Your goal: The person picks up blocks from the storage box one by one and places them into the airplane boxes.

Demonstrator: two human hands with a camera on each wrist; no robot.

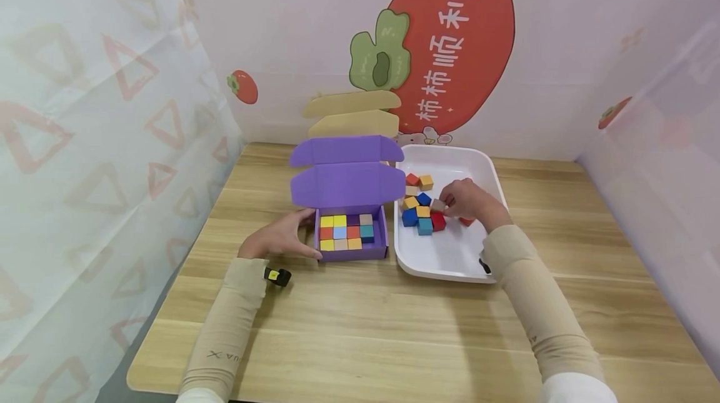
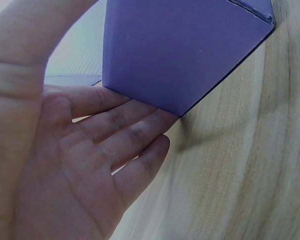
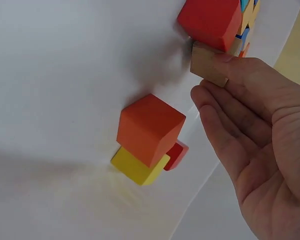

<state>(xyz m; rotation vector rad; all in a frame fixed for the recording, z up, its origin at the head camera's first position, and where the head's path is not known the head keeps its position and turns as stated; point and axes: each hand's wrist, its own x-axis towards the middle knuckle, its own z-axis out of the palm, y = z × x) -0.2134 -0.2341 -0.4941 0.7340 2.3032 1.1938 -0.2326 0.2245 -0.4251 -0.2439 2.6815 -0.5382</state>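
Observation:
A plain wooden block (image 3: 208, 65) is pinched between the thumb and fingers of my right hand (image 1: 465, 198), over the white tray (image 1: 450, 263). Beside it in the right wrist view is a red block (image 3: 210, 22); an orange block (image 3: 151, 129) and a yellow block (image 3: 136, 166) lie apart from the hand. My left hand (image 1: 281, 235) rests against the left side of a purple box (image 1: 351, 255) with its lid raised. In the left wrist view, nearly straight fingers touch the box wall (image 2: 175, 50). Inside the box sit rows of coloured blocks (image 1: 340, 233), with a gap in the back row.
Several loose blocks, among them a teal block (image 1: 424, 227) and a blue block (image 1: 410, 217), lie in the tray's left half. The raised purple lid (image 1: 349, 184) stands behind the box. A wooden table (image 1: 360, 328) carries both, with a patterned backdrop (image 1: 270, 15) behind.

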